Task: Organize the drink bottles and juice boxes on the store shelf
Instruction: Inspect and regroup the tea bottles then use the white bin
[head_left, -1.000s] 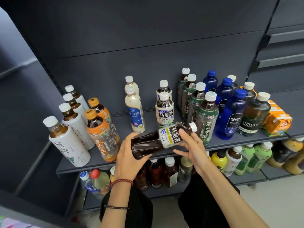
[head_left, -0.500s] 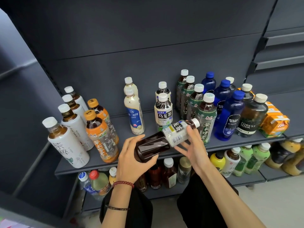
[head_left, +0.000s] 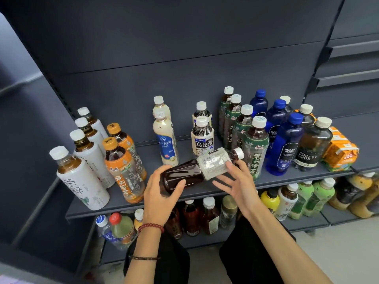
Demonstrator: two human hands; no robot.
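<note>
Over shelf (head_left: 291,177) edge: L hand (head_left: 160,193) fingers clamped on tilted tea bottle (head_left: 184,175) base; R hand (head_left: 238,185) fingers apart, touching label. Risk: grip slips; cap end topples green-label bottle (head_left: 256,148).

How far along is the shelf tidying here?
Done, it seems: white-label teas, green-label teas and blue soda bottles stand in matching rows, juice boxes at the right end. In hand: a dark oolong bottle lies sideways, left hand gripping its base, right hand open against its label. Left: standing it upright, likely before the two matching oolong bottles.
</note>
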